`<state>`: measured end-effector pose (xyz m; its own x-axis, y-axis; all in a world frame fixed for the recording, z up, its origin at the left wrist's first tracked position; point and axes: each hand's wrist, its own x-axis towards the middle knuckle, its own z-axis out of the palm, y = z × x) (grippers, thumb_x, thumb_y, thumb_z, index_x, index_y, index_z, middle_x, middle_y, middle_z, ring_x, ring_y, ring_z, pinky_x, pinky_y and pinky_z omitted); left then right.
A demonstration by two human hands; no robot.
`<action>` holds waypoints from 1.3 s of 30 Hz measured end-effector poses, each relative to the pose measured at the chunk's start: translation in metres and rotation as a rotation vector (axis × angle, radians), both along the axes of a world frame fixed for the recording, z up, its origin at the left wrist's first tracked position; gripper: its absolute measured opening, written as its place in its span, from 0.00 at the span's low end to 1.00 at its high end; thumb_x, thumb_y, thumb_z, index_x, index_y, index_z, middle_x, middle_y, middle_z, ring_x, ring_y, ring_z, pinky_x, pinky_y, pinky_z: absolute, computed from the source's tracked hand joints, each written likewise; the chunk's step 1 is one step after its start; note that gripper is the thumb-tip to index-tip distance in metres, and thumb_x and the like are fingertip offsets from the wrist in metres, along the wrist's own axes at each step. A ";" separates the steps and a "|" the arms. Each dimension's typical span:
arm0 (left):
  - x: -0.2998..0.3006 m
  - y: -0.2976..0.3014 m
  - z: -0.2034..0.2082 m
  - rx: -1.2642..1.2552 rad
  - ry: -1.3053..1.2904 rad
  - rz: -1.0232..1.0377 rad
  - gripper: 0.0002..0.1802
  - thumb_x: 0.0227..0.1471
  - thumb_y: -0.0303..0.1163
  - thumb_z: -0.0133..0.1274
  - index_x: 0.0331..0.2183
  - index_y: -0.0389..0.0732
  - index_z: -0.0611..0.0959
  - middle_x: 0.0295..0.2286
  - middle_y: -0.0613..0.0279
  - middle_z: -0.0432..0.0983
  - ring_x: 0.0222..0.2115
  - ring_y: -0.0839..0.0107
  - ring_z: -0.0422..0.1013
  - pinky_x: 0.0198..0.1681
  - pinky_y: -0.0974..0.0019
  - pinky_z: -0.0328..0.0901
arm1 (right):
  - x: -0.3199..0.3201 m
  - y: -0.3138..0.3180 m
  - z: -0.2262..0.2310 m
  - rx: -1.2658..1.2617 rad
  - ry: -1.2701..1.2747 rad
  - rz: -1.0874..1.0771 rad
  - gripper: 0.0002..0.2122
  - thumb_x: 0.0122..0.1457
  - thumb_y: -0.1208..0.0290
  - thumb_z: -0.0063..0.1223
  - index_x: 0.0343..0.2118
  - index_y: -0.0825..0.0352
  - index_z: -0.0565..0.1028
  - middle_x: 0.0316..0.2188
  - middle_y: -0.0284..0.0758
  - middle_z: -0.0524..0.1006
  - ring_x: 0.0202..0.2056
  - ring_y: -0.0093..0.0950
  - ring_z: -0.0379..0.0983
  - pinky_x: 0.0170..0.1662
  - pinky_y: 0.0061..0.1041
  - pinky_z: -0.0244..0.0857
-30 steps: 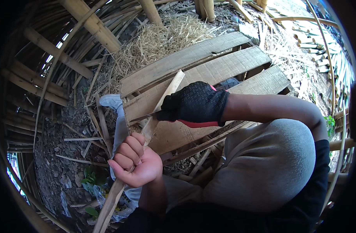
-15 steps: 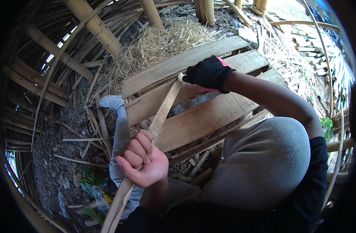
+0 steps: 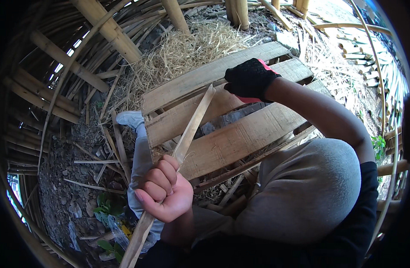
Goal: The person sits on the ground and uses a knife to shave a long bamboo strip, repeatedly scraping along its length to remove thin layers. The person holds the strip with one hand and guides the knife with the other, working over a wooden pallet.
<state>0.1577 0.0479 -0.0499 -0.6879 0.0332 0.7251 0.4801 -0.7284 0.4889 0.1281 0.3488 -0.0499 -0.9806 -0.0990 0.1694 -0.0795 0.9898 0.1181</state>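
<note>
My bare left hand (image 3: 167, 190) is wrapped round a long, flat bamboo strip (image 3: 195, 123). The strip slants from the lower edge of the picture up across a low slatted wooden platform (image 3: 245, 136), its pale far end over the middle boards. My right hand (image 3: 249, 79), in a black and red glove, is closed above the boards, just right of the strip's end and apart from it. Whatever its curled fingers hold, if anything, is hidden behind the glove.
Thin shavings (image 3: 187, 51) lie heaped beyond the platform. Bamboo posts (image 3: 118, 40) stand at the far left, and cut bamboo pieces (image 3: 370, 67) are laid out at the far right. Loose strips (image 3: 95, 185), plants and plastic litter the ground at left. My grey-trousered knee (image 3: 312, 178) rises at right.
My right hand has moved a little to the right, off the far end of the bamboo strip, which now shows uncovered. The left hand keeps its hold, slightly lower.
</note>
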 end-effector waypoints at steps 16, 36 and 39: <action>-0.022 0.006 -0.001 -0.143 0.283 -0.077 0.30 0.65 0.39 0.37 0.10 0.48 0.54 0.10 0.74 0.47 0.11 0.76 0.45 0.20 0.66 0.45 | 0.046 -0.082 0.055 -0.458 -0.360 0.216 0.23 0.66 0.45 0.41 0.48 0.58 0.78 0.38 0.46 0.81 0.42 0.44 0.78 0.45 0.40 0.71; -0.032 0.018 0.002 -0.210 0.406 -0.218 0.33 0.63 0.40 0.43 0.08 0.46 0.55 0.08 0.73 0.46 0.09 0.75 0.46 0.17 0.67 0.47 | 0.041 -0.067 0.012 -0.333 -0.093 0.049 0.19 0.70 0.60 0.34 0.50 0.69 0.71 0.19 0.49 0.75 0.23 0.47 0.74 0.28 0.44 0.67; -0.025 0.020 0.009 -0.235 0.466 -0.202 0.33 0.63 0.40 0.44 0.08 0.46 0.54 0.08 0.72 0.45 0.09 0.74 0.46 0.17 0.67 0.47 | 0.021 -0.055 0.018 -0.332 -0.144 -0.196 0.27 0.71 0.54 0.27 0.34 0.68 0.79 0.24 0.50 0.79 0.30 0.46 0.78 0.39 0.43 0.72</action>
